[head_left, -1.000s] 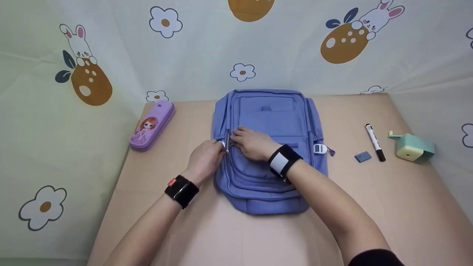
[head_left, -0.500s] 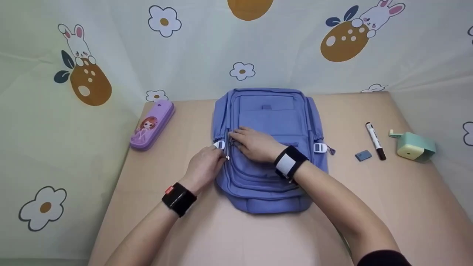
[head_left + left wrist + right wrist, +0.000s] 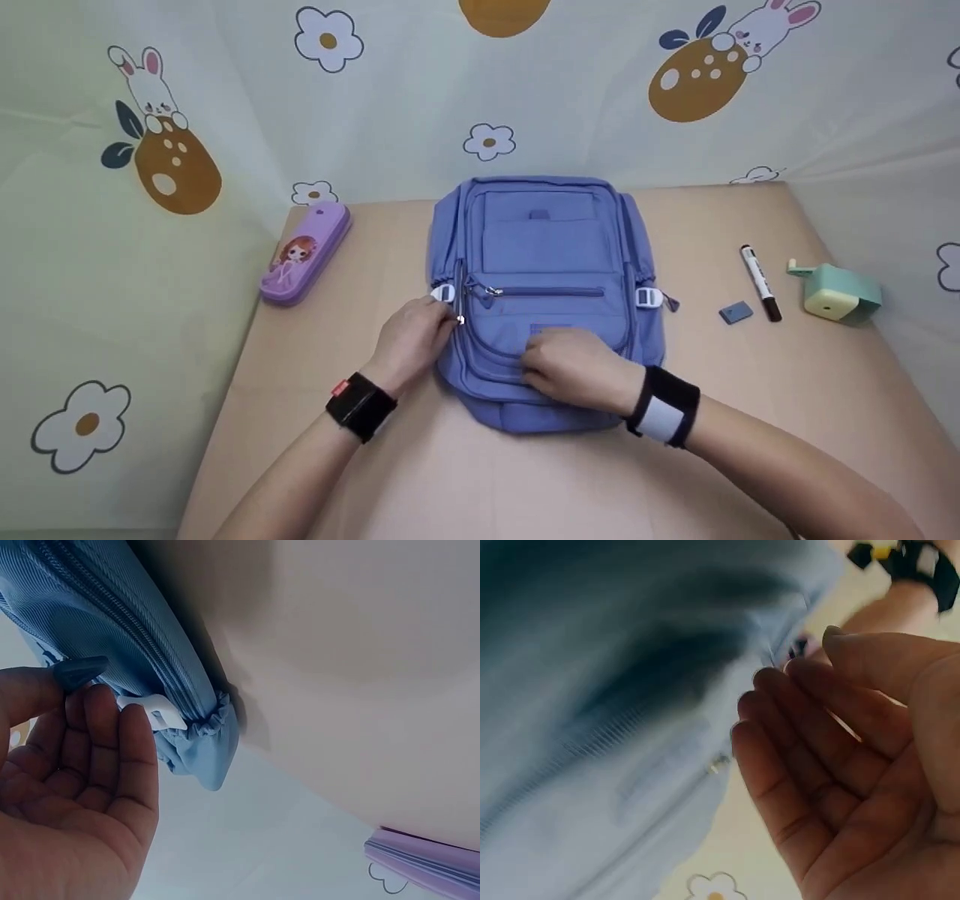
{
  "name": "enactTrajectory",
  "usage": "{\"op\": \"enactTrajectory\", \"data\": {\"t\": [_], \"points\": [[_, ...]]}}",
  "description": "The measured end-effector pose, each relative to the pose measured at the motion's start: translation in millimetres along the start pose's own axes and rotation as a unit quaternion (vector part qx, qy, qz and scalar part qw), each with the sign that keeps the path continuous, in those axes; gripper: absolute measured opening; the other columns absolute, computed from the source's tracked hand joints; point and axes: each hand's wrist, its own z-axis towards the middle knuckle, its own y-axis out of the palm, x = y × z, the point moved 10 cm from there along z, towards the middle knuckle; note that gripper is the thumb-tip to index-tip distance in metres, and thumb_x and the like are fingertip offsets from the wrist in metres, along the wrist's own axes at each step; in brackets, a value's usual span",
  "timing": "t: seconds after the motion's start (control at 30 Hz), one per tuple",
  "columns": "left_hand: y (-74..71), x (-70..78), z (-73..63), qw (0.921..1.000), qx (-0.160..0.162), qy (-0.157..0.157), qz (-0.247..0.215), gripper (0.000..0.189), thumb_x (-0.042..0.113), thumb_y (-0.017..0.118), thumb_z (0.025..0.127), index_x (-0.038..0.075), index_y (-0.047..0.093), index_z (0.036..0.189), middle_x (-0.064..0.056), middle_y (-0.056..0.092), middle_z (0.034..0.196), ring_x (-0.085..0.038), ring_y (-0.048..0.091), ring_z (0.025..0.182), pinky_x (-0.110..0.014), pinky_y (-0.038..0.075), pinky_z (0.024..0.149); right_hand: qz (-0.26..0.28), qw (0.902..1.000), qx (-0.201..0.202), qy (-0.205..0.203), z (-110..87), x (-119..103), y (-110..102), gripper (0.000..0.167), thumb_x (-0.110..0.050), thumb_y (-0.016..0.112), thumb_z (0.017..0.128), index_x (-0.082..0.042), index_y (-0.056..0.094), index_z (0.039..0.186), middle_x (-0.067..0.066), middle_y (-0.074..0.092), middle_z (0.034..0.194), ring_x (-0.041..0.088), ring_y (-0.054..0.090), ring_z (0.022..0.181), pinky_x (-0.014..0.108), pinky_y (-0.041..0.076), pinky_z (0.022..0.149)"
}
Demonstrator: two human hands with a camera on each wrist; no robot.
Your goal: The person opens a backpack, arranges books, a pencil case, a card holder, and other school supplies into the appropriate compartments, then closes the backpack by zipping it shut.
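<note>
A blue backpack (image 3: 555, 246) lies front side up on the table. At its left side my left hand (image 3: 409, 339) pinches a zipper pull, whose dark blue tab (image 3: 81, 672) shows between thumb and fingers in the left wrist view. The metal slider (image 3: 460, 320) peeks out just past those fingertips. My right hand (image 3: 583, 369) is over the lower front of the bag, fingers loosely bent, and its wrist view shows nothing in the palm. Another zipper slider (image 3: 493, 292) sits at the left end of the front pocket zipper. A white buckle (image 3: 444, 293) is beside the left hand.
A purple pencil case (image 3: 306, 255) lies at the table's left edge. On the right are a blue-grey eraser (image 3: 736, 313), a marker (image 3: 760, 282) and a green-and-yellow pencil sharpener (image 3: 841, 294) with a crank. Patterned cloth (image 3: 405, 97) stands behind and at both sides.
My left hand has drawn the zipper pull slightly down the bag's left side. My right hand has left the upper left of the front pocket and moved down and right.
</note>
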Motion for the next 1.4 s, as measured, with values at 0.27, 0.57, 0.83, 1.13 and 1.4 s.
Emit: {"op": "enactTrajectory", "data": {"t": [0.27,0.57,0.83,1.13,1.4], "points": [[0.8,-1.5,-1.7,1.0000,-0.002,-0.007,-0.007,0.004,0.010,0.073,0.094,0.007,0.074,0.097,-0.006,0.070,0.095,-0.027,0.066,0.085,-0.044,0.055,0.075,-0.021,0.9981,0.029,0.050,-28.4,11,11,0.017,-0.021,0.075,0.089,-0.017,0.068,0.074,-0.006,0.058,0.073,0.018,0.060,0.066,0.037,0.051,0.053],[-3.5,6.1,-11.6,0.9999,-0.006,-0.007,0.011,0.001,0.008,0.071,0.092,0.008,0.071,0.092,-0.005,0.068,0.089,-0.025,0.064,0.077,-0.043,0.054,0.066,-0.063,0.9934,0.083,0.047,-29.8,10,11,0.025,-0.015,0.069,0.089,-0.017,0.055,0.069,-0.006,0.054,0.065,0.017,0.057,0.057,0.036,0.049,0.047],[-5.9,31.2,-31.9,0.9988,-0.020,0.015,0.041,0.004,0.007,0.069,0.090,0.009,0.073,0.090,-0.004,0.068,0.085,-0.024,0.064,0.074,-0.040,0.054,0.063,-0.063,0.9926,0.089,0.053,-29.3,11,9,0.022,-0.016,0.069,0.089,-0.017,0.058,0.070,-0.005,0.056,0.067,0.017,0.058,0.058,0.035,0.049,0.046],[-1.6,37.5,-40.6,0.9979,-0.032,0.016,0.054,0.005,0.008,0.069,0.090,0.012,0.072,0.090,0.000,0.066,0.084,-0.022,0.062,0.074,-0.037,0.053,0.063,-0.039,0.9951,0.065,0.064,-30.5,13,10,0.015,-0.020,0.072,0.091,-0.016,0.066,0.078,-0.005,0.062,0.073,0.017,0.062,0.064,0.035,0.051,0.052],[-0.9,34.3,-42.2,0.9989,-0.029,0.018,0.032,0.005,0.008,0.069,0.090,0.011,0.073,0.092,-0.001,0.068,0.088,-0.022,0.064,0.077,-0.038,0.055,0.068,0.012,0.9947,0.062,0.080,-55.3,30,-13,0.010,-0.018,0.080,0.088,-0.011,0.077,0.095,-0.002,0.071,0.087,0.018,0.068,0.080,0.037,0.057,0.071]]}}
